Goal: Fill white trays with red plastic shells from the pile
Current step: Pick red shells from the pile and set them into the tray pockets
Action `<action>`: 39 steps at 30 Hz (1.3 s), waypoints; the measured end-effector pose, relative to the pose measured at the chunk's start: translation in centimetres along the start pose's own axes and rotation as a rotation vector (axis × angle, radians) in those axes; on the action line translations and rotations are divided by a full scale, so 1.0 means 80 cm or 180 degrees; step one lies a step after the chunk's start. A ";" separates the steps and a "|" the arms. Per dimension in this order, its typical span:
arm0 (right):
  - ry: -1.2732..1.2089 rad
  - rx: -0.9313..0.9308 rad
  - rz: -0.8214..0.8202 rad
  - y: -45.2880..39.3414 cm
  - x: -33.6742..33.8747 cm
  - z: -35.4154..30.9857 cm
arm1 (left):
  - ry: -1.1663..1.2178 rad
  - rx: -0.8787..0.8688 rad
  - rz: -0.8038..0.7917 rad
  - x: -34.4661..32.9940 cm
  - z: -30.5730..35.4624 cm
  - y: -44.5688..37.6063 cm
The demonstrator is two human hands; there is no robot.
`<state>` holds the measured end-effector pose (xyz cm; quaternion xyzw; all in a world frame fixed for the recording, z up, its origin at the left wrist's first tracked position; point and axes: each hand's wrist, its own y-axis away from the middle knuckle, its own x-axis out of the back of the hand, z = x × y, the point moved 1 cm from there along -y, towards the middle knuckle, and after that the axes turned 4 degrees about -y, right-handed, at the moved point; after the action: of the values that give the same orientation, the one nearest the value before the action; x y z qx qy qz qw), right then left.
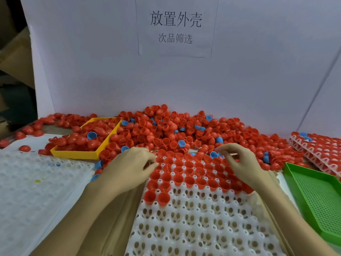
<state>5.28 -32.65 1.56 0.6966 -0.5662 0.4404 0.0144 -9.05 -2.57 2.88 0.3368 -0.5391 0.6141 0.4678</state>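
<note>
Head: curled hands (184, 163) over white tray (193, 228).

Paper sheet (176, 26), hanging on the white backboard (92, 71) behind the bench: showing two lines of printed black Chinese characters. Upper line, large: 放置外壳. Lower line, smaller: 次品筛选. Nothing else in the room is showing legible text, numbers or brand marks.
</note>
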 end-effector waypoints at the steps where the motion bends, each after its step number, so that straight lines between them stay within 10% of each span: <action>1: 0.0115 0.0006 -0.0053 -0.011 -0.003 0.002 | -0.0064 0.0001 -0.0017 -0.004 -0.002 -0.001; 11: 0.1166 0.0096 -0.1441 -0.106 -0.047 0.004 | -0.0290 0.0012 0.0050 -0.015 -0.009 -0.001; 17: 0.1355 0.0089 -0.1367 -0.108 -0.063 0.015 | -0.0284 -0.0067 0.0184 -0.015 -0.007 -0.001; 23: -0.0296 -0.0254 -0.0672 -0.077 -0.024 -0.016 | 0.0220 -0.0009 0.0449 -0.014 0.005 -0.002; 39: -0.2573 -0.0155 -0.1759 0.041 -0.013 -0.073 | 0.2273 -0.0479 0.0667 -0.033 0.094 0.016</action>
<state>-0.78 -30.00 2.92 0.9354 -0.3306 0.1011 -0.0739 -10.02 -10.45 1.46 0.0092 -0.4173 0.6960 0.5843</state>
